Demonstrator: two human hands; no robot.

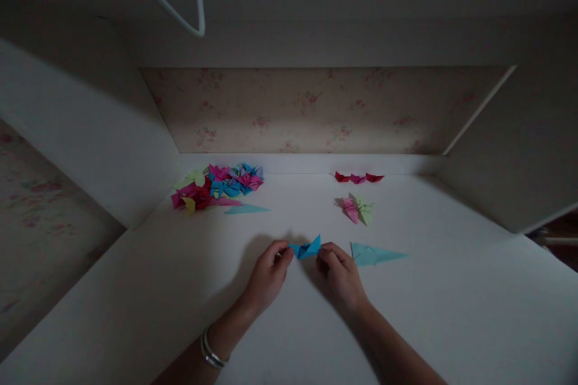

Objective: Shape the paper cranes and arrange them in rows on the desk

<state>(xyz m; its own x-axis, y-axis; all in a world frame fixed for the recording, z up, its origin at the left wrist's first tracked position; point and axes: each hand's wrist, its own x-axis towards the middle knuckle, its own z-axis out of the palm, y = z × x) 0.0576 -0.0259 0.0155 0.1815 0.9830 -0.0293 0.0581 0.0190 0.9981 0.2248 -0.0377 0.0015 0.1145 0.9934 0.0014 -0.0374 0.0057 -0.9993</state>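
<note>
A small blue folded paper piece [307, 248] is pinched between both hands just above the white desk [406, 313]. My left hand [267, 277] grips its left end with closed fingers. My right hand [339, 274] grips its right end the same way. A flat light-blue folded paper triangle [372, 254] lies just right of my right hand. Another thin blue folded triangle [246, 209] lies further back to the left.
A heap of several folded paper pieces [217, 186] in pink, red, blue and green sits at the back left. A pink-and-green folded piece [356, 209] and a red-and-pink row [359, 178] lie at the back. White side panels close in the desk.
</note>
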